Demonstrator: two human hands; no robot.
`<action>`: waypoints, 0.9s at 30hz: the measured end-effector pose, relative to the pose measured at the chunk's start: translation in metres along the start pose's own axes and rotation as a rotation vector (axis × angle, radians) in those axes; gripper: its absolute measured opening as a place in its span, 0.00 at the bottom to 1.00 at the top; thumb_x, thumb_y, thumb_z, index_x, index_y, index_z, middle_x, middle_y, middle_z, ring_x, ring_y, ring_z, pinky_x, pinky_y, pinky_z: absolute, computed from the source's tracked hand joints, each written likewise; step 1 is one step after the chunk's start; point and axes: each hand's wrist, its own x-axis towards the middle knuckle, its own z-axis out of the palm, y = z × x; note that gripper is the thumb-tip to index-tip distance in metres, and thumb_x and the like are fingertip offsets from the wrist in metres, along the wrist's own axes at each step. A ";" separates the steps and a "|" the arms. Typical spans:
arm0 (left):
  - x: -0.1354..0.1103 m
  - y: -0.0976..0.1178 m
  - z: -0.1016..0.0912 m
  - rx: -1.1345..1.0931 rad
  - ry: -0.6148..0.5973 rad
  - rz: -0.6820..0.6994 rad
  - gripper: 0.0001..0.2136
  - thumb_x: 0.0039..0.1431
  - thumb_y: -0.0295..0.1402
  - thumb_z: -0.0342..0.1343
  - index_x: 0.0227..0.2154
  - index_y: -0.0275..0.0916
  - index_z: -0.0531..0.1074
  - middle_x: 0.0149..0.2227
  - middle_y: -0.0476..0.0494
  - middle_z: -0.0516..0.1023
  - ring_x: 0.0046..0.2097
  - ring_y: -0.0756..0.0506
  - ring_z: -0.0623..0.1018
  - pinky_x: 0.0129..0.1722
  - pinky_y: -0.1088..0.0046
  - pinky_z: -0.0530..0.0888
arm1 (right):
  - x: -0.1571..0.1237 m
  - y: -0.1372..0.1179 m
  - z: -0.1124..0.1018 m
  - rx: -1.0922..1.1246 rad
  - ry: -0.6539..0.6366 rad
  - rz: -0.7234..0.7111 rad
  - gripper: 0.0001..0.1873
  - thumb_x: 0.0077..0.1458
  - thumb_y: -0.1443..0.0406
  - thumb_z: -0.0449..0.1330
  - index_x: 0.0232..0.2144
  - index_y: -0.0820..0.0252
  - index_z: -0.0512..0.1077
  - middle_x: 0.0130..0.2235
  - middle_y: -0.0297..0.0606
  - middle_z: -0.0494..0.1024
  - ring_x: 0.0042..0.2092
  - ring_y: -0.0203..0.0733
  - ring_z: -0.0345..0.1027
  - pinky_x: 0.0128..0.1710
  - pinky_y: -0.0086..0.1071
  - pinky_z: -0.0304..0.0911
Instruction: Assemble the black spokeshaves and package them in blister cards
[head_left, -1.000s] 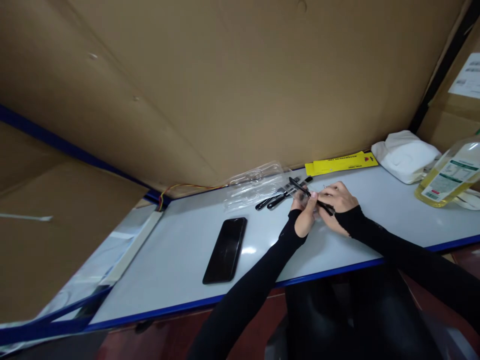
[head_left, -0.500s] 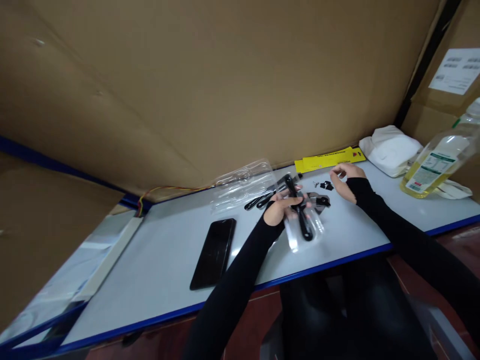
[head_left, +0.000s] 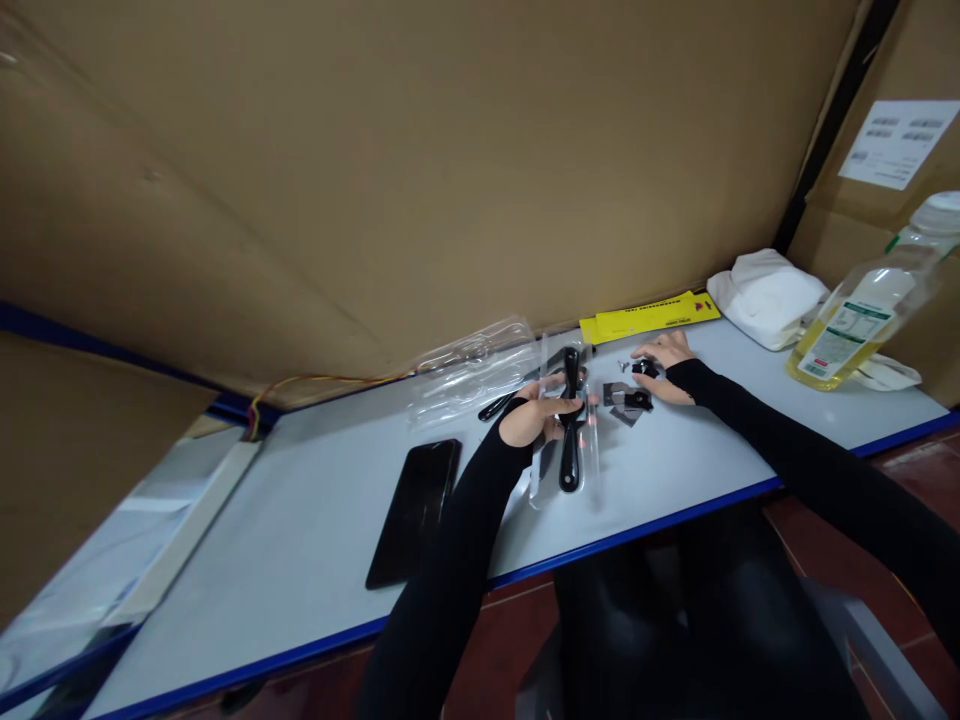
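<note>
My left hand (head_left: 541, 412) is closed around a clear plastic sleeve (head_left: 589, 450) with a black-handled tool (head_left: 570, 425) inside, held just above the pale table (head_left: 315, 540). To its right, my right hand (head_left: 660, 358) rests on the table with its fingers curled over small black and grey parts (head_left: 628, 398). Whether it grips one I cannot make out. Two more black-handled tools (head_left: 501, 403) lie behind my left hand.
A black phone (head_left: 414, 510) lies left of my left arm. A clear blister tray (head_left: 469, 368) and a yellow card (head_left: 649, 316) lie along the cardboard wall. A white cloth (head_left: 766, 295) and an oil bottle (head_left: 862, 325) stand at the right.
My hands have parted. The left has kept the sleeved tool and swung it upright; the right has gone right and come down on the small parts. The camera has panned right.
</note>
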 end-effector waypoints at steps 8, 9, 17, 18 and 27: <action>-0.005 -0.004 0.007 0.001 0.016 0.051 0.34 0.48 0.24 0.73 0.59 0.33 0.70 0.45 0.31 0.85 0.38 0.34 0.87 0.27 0.61 0.85 | -0.001 0.012 0.002 0.000 0.000 -0.078 0.15 0.57 0.56 0.70 0.45 0.52 0.82 0.42 0.46 0.77 0.51 0.58 0.64 0.55 0.51 0.66; -0.005 -0.005 0.008 -0.007 0.024 0.054 0.34 0.48 0.24 0.73 0.59 0.32 0.71 0.45 0.31 0.85 0.37 0.34 0.87 0.27 0.61 0.85 | -0.001 0.012 0.002 -0.001 -0.004 -0.083 0.15 0.57 0.56 0.70 0.45 0.52 0.82 0.42 0.46 0.77 0.51 0.58 0.65 0.54 0.51 0.66; 0.006 -0.012 0.006 -0.050 0.042 0.048 0.38 0.46 0.24 0.74 0.62 0.33 0.69 0.45 0.29 0.86 0.34 0.37 0.86 0.24 0.64 0.84 | 0.011 0.021 0.001 0.014 0.001 -0.030 0.18 0.63 0.49 0.63 0.48 0.51 0.82 0.44 0.44 0.83 0.52 0.58 0.70 0.56 0.51 0.66; 0.007 -0.013 0.006 -0.053 0.042 0.040 0.37 0.47 0.25 0.74 0.62 0.33 0.69 0.45 0.29 0.86 0.33 0.37 0.86 0.24 0.64 0.83 | 0.019 0.027 -0.002 -0.024 0.012 -0.016 0.20 0.65 0.49 0.61 0.51 0.52 0.82 0.48 0.45 0.83 0.54 0.58 0.70 0.59 0.52 0.64; -0.005 -0.001 0.009 0.049 -0.098 -0.118 0.29 0.54 0.28 0.70 0.59 0.30 0.72 0.46 0.26 0.85 0.34 0.37 0.87 0.23 0.67 0.83 | 0.085 0.076 -0.024 -0.401 -0.177 -0.040 0.33 0.67 0.53 0.58 0.70 0.54 0.68 0.60 0.50 0.81 0.60 0.62 0.72 0.64 0.55 0.58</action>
